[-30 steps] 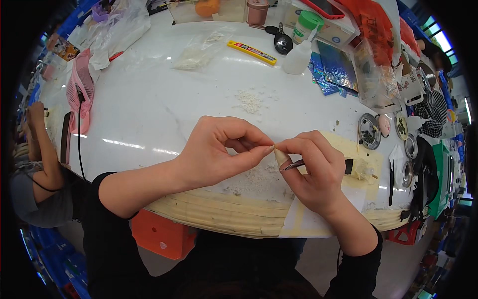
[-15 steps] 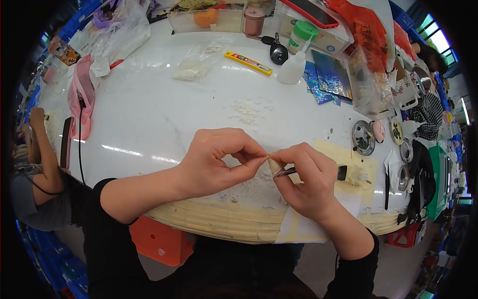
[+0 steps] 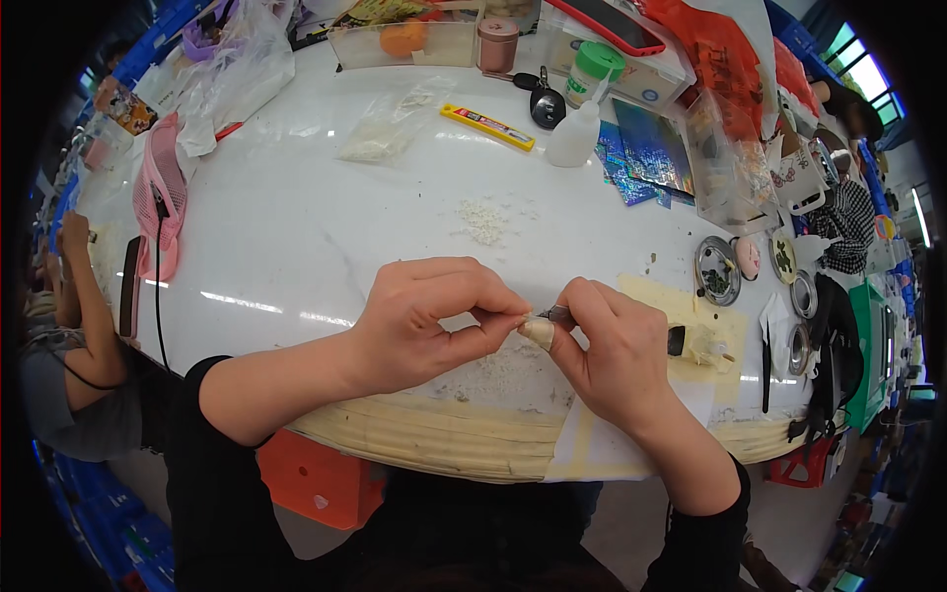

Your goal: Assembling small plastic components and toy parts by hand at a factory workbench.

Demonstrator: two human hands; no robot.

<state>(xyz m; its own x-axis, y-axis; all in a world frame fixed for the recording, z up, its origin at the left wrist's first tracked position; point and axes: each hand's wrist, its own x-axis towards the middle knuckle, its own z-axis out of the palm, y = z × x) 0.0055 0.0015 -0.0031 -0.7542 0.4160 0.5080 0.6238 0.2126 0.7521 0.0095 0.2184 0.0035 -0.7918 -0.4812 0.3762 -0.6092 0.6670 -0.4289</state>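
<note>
Over the near edge of the white table, my two hands meet at the fingertips. My left hand (image 3: 419, 314) pinches something too small to make out between thumb and forefinger. My right hand (image 3: 619, 355) is closed on a thin metal piece (image 3: 559, 314) that looks like a blade, partly hidden by the fingers. Beige tape (image 3: 538, 333) wraps the tip of my right thumb, which lies against the left fingertips. Just beyond the hands is a loose scatter of small white chips (image 3: 483, 221); finer crumbs lie below them.
A yellow flat case (image 3: 487, 127), a white squeeze bottle (image 3: 574, 136) and a clear bag (image 3: 380, 138) lie farther back. Shiny blue sheets (image 3: 646, 148) and round metal tins (image 3: 717, 270) stand right. A pink mesh pouch (image 3: 161, 197) lies left, near another person's arm (image 3: 87, 286).
My right hand has turned: its thumb has come under the left fingertips, showing the tape, and the metal piece has moved up to the forefinger. My left hand stays nearly in place.
</note>
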